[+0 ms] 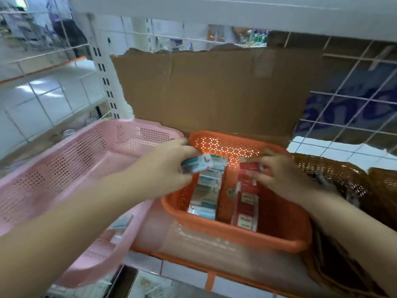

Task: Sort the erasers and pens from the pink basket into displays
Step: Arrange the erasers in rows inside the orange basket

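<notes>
The pink basket (71, 160) sits at the left, tilted, with a teal-and-white eraser pack (121, 222) near its front corner under my left forearm. An orange basket (279, 229) stands to its right on the shelf. It holds a row of teal eraser packs (206, 196) and a row of red eraser packs (246, 209). My left hand (165, 166) grips a teal eraser pack (196, 164) over the back of the teal row. My right hand (279, 173) has its fingers curled on the red packs at the back of that row.
A torn cardboard sheet (214, 89) stands behind the orange basket. A brown perforated basket (335, 175) sits at the right. White wire grid panels (354, 100) close the back and sides. An upper shelf board (214, 9) overhangs. The shelf's orange front edge (210, 276) runs below.
</notes>
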